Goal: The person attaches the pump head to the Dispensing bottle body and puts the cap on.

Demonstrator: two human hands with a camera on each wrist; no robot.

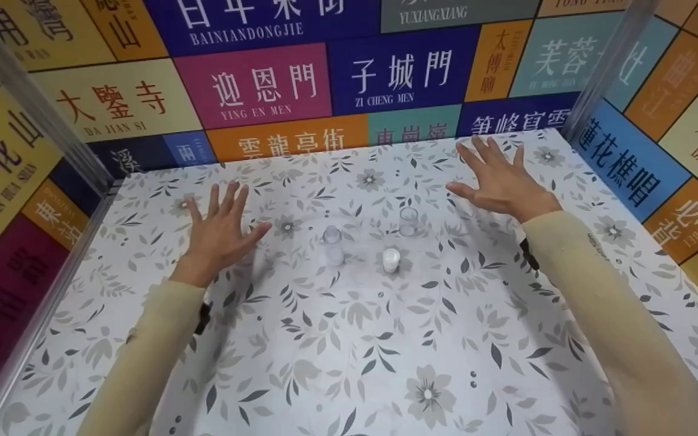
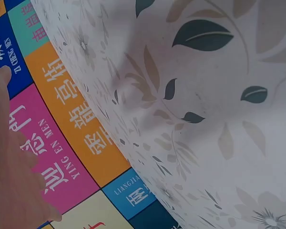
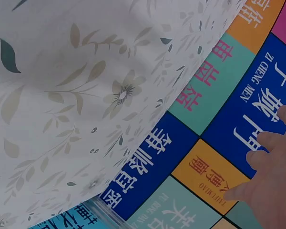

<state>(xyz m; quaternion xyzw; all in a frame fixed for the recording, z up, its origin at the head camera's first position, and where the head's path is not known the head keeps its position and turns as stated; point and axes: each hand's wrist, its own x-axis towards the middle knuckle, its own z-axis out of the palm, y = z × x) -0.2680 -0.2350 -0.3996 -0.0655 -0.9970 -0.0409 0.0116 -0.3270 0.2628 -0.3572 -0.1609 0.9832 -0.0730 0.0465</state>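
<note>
My left hand [image 1: 220, 233] is over the left part of the table with fingers spread, holding nothing. On the far right side my right hand [image 1: 500, 181] also has its fingers spread and holds nothing. Between the hands are three small things: a clear glass or plastic bottle [image 1: 333, 247], a clear cup-like container [image 1: 408, 223] and a small white cylindrical container [image 1: 391, 260]. The clear bottle is the one nearest the left hand, and the clear cup is nearest the right. Both wrist views show part of a hand, with none of the three containers in sight.
The table [image 1: 337, 339] wears a white cover with a grey leaf and flower print. Panels with colourful Chinese lettering [image 1: 252, 85] rise behind it and at both sides. Clear upright corner posts [image 1: 609, 66] stand at the back corners.
</note>
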